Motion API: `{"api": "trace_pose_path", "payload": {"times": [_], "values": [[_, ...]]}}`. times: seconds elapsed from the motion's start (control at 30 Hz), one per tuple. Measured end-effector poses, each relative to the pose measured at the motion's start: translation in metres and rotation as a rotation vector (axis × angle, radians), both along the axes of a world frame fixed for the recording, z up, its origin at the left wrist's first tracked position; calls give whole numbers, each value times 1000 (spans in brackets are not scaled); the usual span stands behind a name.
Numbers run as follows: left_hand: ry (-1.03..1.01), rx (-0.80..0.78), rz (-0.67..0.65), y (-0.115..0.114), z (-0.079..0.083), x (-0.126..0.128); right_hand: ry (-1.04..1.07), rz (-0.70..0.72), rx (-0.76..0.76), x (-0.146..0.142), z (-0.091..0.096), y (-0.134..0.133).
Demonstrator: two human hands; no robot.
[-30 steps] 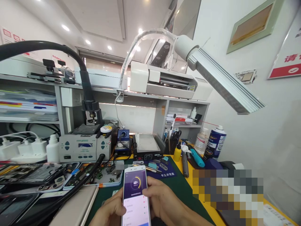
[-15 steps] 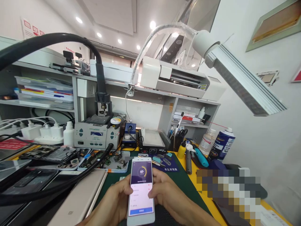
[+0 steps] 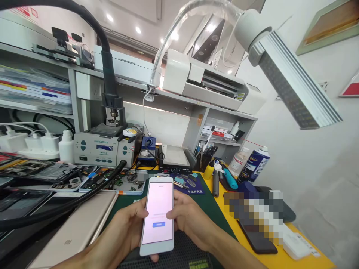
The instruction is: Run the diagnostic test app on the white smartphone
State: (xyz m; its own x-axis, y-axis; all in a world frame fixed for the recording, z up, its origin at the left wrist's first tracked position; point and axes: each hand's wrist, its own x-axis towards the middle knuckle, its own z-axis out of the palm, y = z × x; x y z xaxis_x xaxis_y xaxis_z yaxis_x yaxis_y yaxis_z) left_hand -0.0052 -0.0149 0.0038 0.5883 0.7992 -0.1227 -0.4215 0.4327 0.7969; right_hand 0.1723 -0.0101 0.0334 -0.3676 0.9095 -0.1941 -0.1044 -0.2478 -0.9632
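I hold a white smartphone (image 3: 157,215) upright over the green work mat (image 3: 213,209), with both hands on it. My left hand (image 3: 127,226) wraps its left edge from behind, fingers curled under it. My right hand (image 3: 186,218) grips the right edge, and its thumb rests on the lit screen. The screen shows a pale pink page with a small blue button near the middle.
A gold phone (image 3: 73,233) lies face down at the left, beside a black hose (image 3: 70,205) and opened phones (image 3: 42,173). A soldering station (image 3: 102,147), a hot plate (image 3: 174,158), a tool cup (image 3: 206,157) and a spray can (image 3: 254,164) stand behind. A lamp head (image 3: 297,89) hangs above right. A black phone (image 3: 258,241) lies at the right.
The screen went from a purple page with a 40% ring to a plain pink page with a blue button. The view dipped and shifted; my hands kept hold of the phone.
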Motion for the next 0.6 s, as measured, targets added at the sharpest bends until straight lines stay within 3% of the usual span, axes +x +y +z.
{"api": "trace_pose_path", "payload": {"times": [0.23,0.6], "values": [[23,-31,-4,-1,9,0,19,-7,-16,0,-1,2],[-4,-64,-24,3,6,1,9,35,25,0,0,2]]}}
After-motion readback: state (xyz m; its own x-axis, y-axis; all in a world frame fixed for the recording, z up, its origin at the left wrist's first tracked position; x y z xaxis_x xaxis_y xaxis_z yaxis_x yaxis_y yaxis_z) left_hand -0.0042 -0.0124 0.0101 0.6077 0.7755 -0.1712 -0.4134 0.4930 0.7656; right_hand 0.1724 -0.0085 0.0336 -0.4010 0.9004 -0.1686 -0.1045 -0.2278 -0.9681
